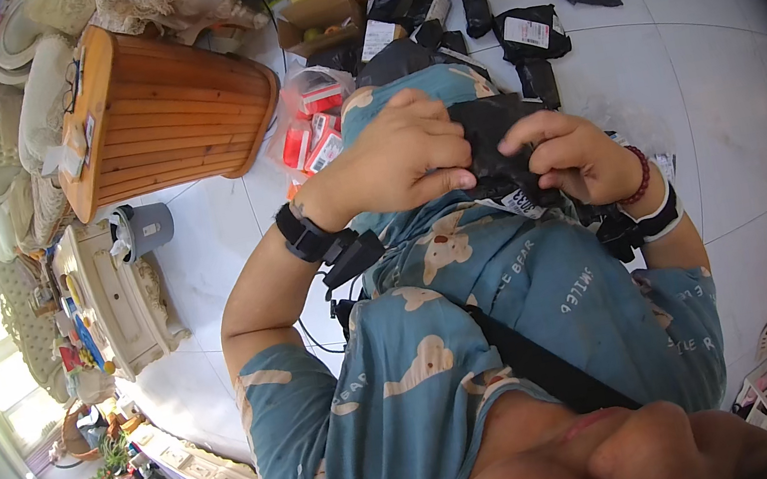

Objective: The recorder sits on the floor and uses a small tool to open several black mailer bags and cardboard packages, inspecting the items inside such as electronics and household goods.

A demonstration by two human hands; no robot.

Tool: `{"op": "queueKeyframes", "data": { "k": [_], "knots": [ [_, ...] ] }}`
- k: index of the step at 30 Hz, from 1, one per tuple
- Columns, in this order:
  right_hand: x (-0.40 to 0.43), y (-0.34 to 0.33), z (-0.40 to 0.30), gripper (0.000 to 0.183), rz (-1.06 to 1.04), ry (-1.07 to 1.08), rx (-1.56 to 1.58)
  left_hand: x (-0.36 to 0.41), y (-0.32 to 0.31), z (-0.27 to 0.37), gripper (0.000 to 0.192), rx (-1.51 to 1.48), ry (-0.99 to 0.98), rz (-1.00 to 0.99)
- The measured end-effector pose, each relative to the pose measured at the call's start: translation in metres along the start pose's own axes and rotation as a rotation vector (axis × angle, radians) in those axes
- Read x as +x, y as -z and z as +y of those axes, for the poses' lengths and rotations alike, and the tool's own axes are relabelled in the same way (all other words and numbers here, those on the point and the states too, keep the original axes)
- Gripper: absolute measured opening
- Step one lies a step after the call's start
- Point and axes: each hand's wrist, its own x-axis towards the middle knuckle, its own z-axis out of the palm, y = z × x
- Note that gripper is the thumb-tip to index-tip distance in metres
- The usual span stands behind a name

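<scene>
A black plastic mailer bag point(489, 119) lies over my lap, its surface creased. My left hand point(407, 152) grips the bag's left side, thumb and curled fingers closed on the plastic. On the opposite side, my right hand point(571, 155) pinches the bag between its thumb and bent fingers. A white printed label point(520, 203) shows at the bag's lower edge, partly folded under. What the bag contains is hidden. Black straps with devices circle both wrists, and a red bead bracelet point(637, 174) sits on the right one.
Black parcels point(532, 36) with labels lie on the tiled floor ahead. Left of my legs is a clear plastic bag holding red-and-white boxes point(319, 125). Beyond stand an open cardboard box point(320, 18), a slatted wooden table point(179, 110) and a grey waste bin point(152, 229).
</scene>
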Motion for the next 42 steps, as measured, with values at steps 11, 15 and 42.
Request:
{"op": "queueKeyframes", "data": {
  "k": [11, 15, 42],
  "knots": [
    [0.022, -0.016, -0.011, 0.014, -0.026, -0.102, -0.308, 0.002, 0.009, 0.004, 0.019, 1.001, -0.358, 0.152],
    [0.03, -0.021, -0.008, 0.025, 0.009, -0.013, -0.516, 0.0, 0.009, 0.004, 0.02, 0.984, -0.387, 0.092],
    [-0.017, -0.008, 0.019, 0.033, 0.093, -0.059, -0.241, 0.012, -0.027, -0.008, 0.029, 0.703, 0.093, 0.431]
  ]
}}
